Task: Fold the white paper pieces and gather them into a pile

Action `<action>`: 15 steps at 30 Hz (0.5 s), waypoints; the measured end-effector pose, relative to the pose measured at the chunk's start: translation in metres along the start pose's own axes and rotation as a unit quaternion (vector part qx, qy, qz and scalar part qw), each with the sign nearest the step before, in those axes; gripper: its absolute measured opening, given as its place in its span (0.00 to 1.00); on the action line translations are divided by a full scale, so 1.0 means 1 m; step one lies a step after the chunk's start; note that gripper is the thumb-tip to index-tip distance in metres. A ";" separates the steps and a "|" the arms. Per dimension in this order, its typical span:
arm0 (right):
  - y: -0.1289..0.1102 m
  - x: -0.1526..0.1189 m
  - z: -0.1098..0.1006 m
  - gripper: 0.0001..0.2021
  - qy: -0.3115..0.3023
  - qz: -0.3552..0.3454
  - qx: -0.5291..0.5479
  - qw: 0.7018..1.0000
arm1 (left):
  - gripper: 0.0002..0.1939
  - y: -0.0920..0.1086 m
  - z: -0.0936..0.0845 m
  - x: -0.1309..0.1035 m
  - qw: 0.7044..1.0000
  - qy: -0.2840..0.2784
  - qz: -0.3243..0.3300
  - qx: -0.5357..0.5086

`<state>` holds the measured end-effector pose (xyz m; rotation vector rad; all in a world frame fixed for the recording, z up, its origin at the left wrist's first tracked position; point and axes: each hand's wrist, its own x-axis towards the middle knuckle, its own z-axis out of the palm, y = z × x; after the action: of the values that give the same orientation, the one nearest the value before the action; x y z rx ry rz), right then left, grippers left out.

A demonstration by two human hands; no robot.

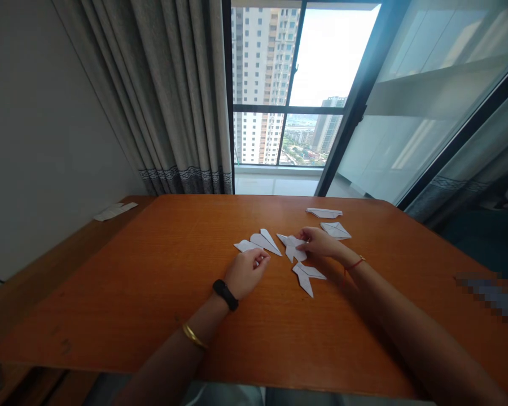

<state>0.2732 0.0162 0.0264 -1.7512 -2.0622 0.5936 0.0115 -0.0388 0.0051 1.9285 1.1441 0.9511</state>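
Several folded white paper pieces lie on the orange-brown table (152, 270). My right hand (319, 242) has its fingers pinched on the right edge of a winged paper piece (292, 246). My left hand (246, 272) is curled, its fingertips together, just below a paper plane (266, 241) and a smaller pointed paper (244, 246); what it holds, if anything, is too small to make out. Nearer to me than the winged piece is a forked paper piece (307, 276). Behind my right hand are a diamond-shaped paper (336, 230) and a long flat folded paper (324, 213).
A pale cloth or paper (115, 211) lies on a wooden ledge at the left. Beyond the table stand a grey curtain (186, 101) and a window (288, 110). A blurred, pixelated item (497, 299) is at the table's right side.
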 end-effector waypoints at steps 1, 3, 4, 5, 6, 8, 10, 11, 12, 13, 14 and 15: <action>-0.008 -0.006 -0.008 0.12 -0.011 -0.019 0.011 1.000 | 0.14 0.000 0.000 0.000 0.998 -0.015 -0.027 -0.058; -0.032 -0.021 -0.021 0.11 -0.048 -0.080 0.040 0.995 | 0.25 0.002 0.000 0.000 0.983 -0.048 -0.065 -0.164; -0.045 -0.029 -0.025 0.10 -0.072 -0.115 0.052 0.989 | 0.30 0.003 0.000 0.000 0.977 -0.062 -0.065 -0.196; -0.058 -0.037 -0.026 0.09 -0.096 -0.145 0.057 0.983 | 0.34 0.005 0.000 -0.001 0.973 -0.075 -0.053 -0.211; -0.068 -0.043 -0.025 0.09 -0.108 -0.174 0.053 0.977 | 0.35 0.006 0.000 -0.002 0.973 -0.085 -0.037 -0.212; -0.082 -0.051 -0.016 0.08 -0.078 -0.202 0.035 0.976 | 0.34 0.007 0.002 -0.004 0.973 -0.099 -0.027 -0.205; -0.081 -0.053 -0.002 0.08 -0.028 -0.199 0.026 0.979 | 0.31 0.005 0.006 -0.004 0.971 -0.109 -0.057 -0.207; -0.077 -0.051 0.003 0.09 -0.006 -0.191 0.032 0.981 | 0.30 0.003 0.007 -0.003 0.968 -0.112 -0.076 -0.213; -0.070 -0.049 0.008 0.09 0.013 -0.181 0.044 0.982 | 0.29 0.000 0.008 -0.001 0.965 -0.113 -0.091 -0.217; -0.063 -0.047 0.010 0.08 0.031 -0.169 0.061 0.983 | 0.28 -0.003 0.008 0.001 0.965 -0.112 -0.098 -0.218; -0.055 -0.045 0.010 0.08 0.050 -0.154 0.080 0.984 | 0.27 -0.005 0.007 0.003 0.966 -0.104 -0.100 -0.216; -0.048 -0.044 0.008 0.09 0.069 -0.137 0.100 0.983 | 0.26 -0.008 0.005 0.005 0.969 -0.091 -0.100 -0.207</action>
<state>0.2360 -0.0342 0.0451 -1.3296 -2.0221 0.5571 0.0143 -0.0320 -0.0024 1.4991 0.9269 0.8102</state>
